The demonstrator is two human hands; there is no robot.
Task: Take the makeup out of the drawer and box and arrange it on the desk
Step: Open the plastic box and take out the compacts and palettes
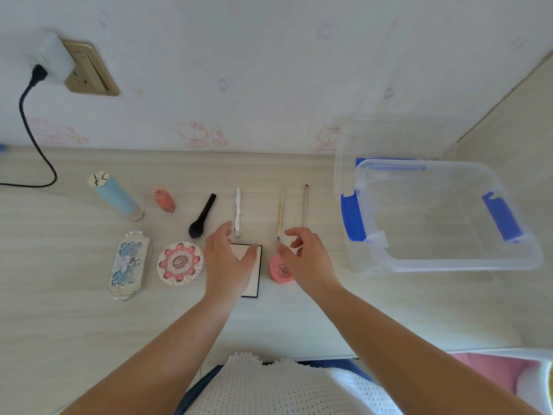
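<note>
On the pale wooden desk (74, 310) the makeup lies in two rows. At the back, from left: a light blue tube (115, 195) lying tilted, a small orange bottle (164, 199), a black brush (202, 216), a white pen-shaped stick (238, 211), a thin yellowish brush (280, 214) and a slim pinkish brush (305, 205). In front: an ornate silver and blue palette (128, 265), a round pink and white compact (180, 263), a white square case with a black edge (250, 266) and a round pink compact (279, 271).

The left hand (229, 259) hovers over the square case with fingers spread and loose, holding nothing; whether it touches the case is hard to tell. The right hand (305, 256) is above the pink compact, fingers loosely curled with nothing in them, thumb near the tip of the yellowish brush.

To the right stands a clear plastic box (449, 265) with blue latches, its lid leaning upright behind it. A black cable (30, 127) runs from a wall socket (89, 70) down to the desk.
</note>
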